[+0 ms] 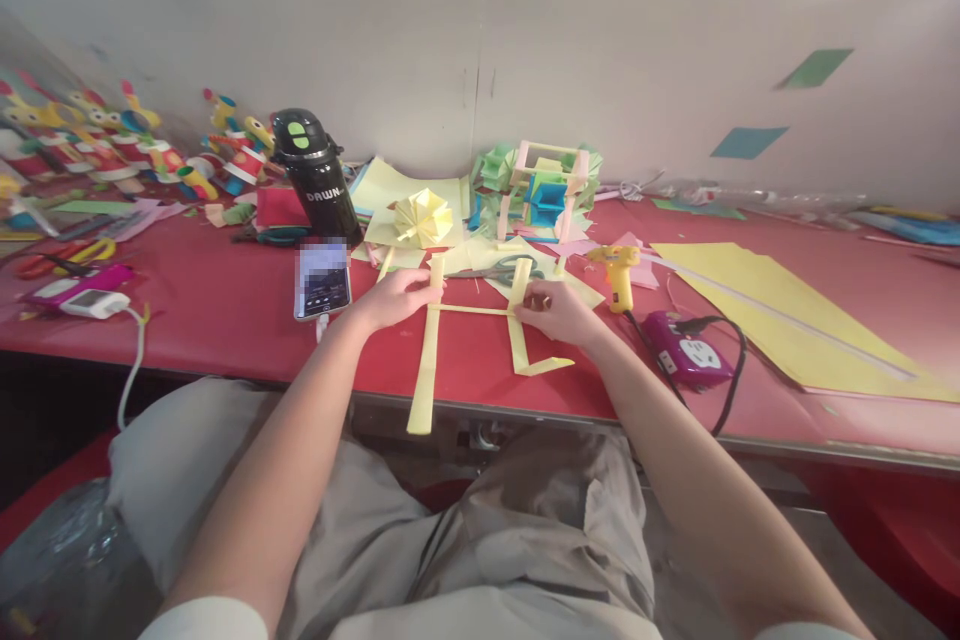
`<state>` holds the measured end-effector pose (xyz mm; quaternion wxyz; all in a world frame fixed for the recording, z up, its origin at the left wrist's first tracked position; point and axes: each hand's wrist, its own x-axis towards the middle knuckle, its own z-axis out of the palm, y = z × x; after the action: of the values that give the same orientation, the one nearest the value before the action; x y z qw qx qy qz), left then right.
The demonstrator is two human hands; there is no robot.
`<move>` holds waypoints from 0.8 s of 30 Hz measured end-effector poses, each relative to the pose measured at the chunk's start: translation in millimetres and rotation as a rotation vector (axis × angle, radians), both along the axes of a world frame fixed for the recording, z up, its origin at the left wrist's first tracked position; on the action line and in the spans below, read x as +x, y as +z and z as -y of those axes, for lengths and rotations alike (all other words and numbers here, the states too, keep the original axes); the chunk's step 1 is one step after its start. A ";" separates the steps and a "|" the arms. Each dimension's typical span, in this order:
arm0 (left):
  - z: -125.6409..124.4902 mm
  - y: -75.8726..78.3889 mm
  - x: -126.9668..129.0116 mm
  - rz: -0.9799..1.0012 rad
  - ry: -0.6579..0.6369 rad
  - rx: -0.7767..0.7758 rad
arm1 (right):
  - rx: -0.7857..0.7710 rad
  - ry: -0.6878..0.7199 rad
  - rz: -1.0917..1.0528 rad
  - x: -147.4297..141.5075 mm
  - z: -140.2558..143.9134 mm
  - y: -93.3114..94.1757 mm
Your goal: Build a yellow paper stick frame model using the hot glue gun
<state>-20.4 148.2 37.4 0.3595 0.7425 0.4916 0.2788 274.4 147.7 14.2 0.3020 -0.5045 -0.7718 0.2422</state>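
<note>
Two hands, left hand [396,298] and right hand [556,308], fingers pinching three yellow strips [427,360].

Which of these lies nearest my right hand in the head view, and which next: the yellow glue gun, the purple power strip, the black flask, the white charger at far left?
From the right hand:
1. Yellow glue gun, just to its right.
2. Purple power strip, farther right, toward the table's near edge.
3. Black flask, across on the left, at the back.
4. White charger, far left.

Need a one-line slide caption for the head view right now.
Left hand and right hand press yellow paper strips on a red table, glue gun alongside.
</note>
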 end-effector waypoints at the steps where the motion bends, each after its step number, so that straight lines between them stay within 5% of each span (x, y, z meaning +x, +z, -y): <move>1: -0.6 0.7 -0.9 0.011 0.031 0.026 | -0.002 0.001 -0.003 -0.1 0.1 0.0; 8: -3.2 8.6 -3.2 0.195 0.157 0.282 | -0.012 -0.002 -0.011 -0.6 1.3 1.2; 15: -6.3 11.9 -14.7 0.298 0.453 0.351 | -0.001 -0.003 -0.002 -0.6 2.6 3.8; 18: -7.0 14.1 -24.1 0.146 0.482 0.416 | 0.014 -0.007 0.000 -1.1 3.5 5.2; 24: -5.5 10.2 -25.9 -0.541 0.602 0.430 | 0.048 -0.061 -0.037 -1.2 2.8 4.8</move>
<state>-46.3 153.7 47.6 -0.0409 0.6705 0.6927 0.2625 273.2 144.9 18.9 0.3353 -0.5159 -0.7560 0.2234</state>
